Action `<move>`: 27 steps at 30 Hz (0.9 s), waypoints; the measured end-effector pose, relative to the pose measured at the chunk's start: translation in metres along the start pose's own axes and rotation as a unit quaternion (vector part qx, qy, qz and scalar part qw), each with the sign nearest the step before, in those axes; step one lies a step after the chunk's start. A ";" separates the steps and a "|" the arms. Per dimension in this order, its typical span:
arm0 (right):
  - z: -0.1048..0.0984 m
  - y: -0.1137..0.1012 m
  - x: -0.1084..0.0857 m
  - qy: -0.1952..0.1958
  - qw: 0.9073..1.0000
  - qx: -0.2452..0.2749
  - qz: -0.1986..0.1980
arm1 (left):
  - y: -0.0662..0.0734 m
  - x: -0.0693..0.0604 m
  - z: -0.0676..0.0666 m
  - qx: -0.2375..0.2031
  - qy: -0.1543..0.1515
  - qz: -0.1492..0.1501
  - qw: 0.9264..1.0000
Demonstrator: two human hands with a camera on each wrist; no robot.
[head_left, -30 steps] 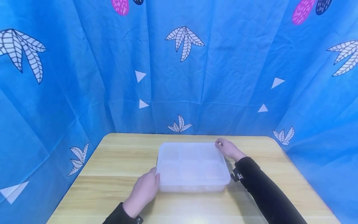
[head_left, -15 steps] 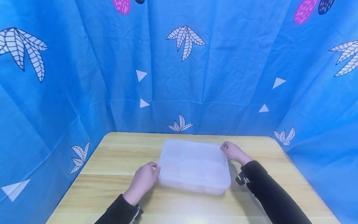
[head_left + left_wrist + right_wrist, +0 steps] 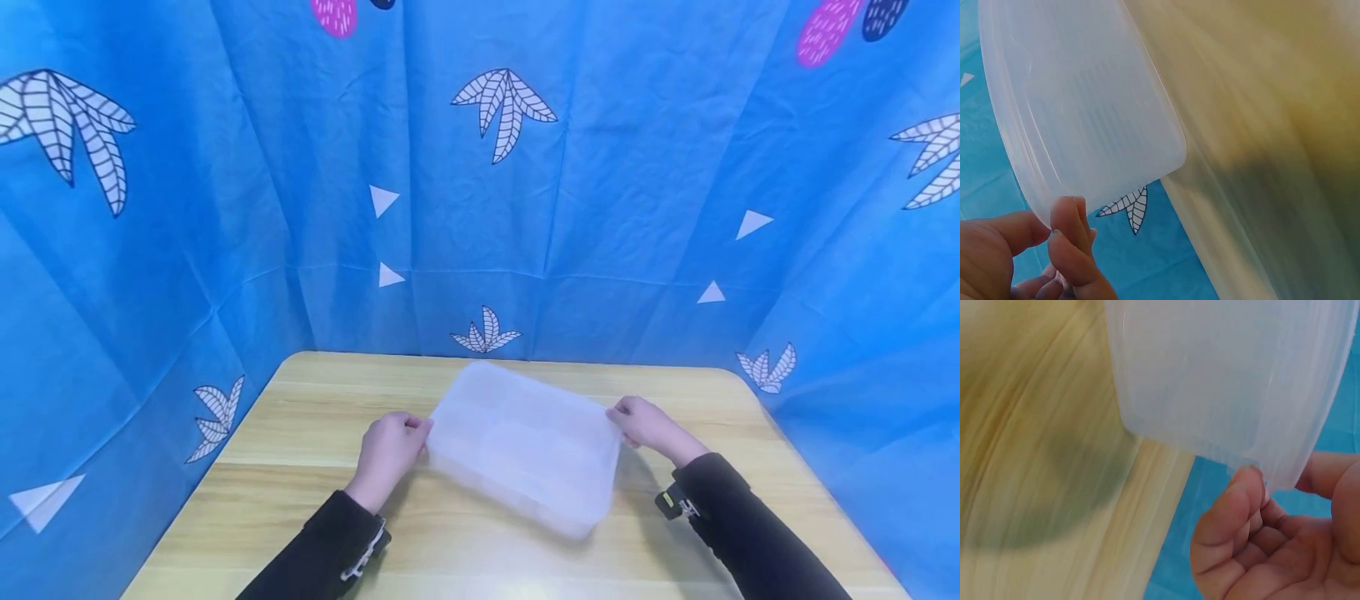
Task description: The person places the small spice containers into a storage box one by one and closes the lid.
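A frosted, translucent plastic storage box (image 3: pixel 525 442) with a lid is held between both hands over the table, turned at an angle in the head view. My left hand (image 3: pixel 392 454) pinches the rim at its left side. In the left wrist view, the thumb and fingers (image 3: pixel 1071 219) meet at the box's corner. On the other side, my right hand (image 3: pixel 648 427) pinches the rim near the far right corner. The right wrist view shows curled fingers (image 3: pixel 1225 519) under the rim and the thumb against the outer edge. What the box contains cannot be made out.
The light wood-grain table (image 3: pixel 300 483) extends around the box on all sides. A blue patterned curtain (image 3: pixel 630 167) hangs behind the table and along its left and right sides. Both forearms wear black sleeves (image 3: pixel 750 533) with a small device at the wrist.
The box has turned clockwise, its far left corner swinging away and its near right corner coming closer. My left hand has moved forward, my right hand back and rightward. Both keep hold of the rim.
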State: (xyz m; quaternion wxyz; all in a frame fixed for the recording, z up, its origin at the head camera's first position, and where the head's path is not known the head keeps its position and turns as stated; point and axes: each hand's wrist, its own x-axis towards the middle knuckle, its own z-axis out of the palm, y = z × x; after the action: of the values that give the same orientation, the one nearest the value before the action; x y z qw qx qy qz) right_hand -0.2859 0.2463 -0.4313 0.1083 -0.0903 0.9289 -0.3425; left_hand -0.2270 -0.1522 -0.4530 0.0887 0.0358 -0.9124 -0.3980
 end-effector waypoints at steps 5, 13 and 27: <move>-0.002 0.005 -0.013 -0.001 1.000 0.011 -0.017 | 0.000 0.011 0.006 0.010 0.016 0.015 1.000; -0.001 0.003 -0.034 -0.007 0.999 0.027 -0.026 | 0.002 0.022 0.013 0.003 0.048 0.042 0.998; 0.008 -0.007 -0.067 -0.050 0.997 0.049 -0.028 | 0.001 0.039 0.028 -0.151 -0.098 0.018 0.983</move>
State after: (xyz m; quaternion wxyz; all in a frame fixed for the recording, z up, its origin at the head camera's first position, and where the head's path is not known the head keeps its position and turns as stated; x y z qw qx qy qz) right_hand -0.2192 0.2519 -0.4231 0.1492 -0.1277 0.9016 -0.3854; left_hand -0.2707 -0.1366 -0.4664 0.0107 -0.0339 -0.8463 -0.5315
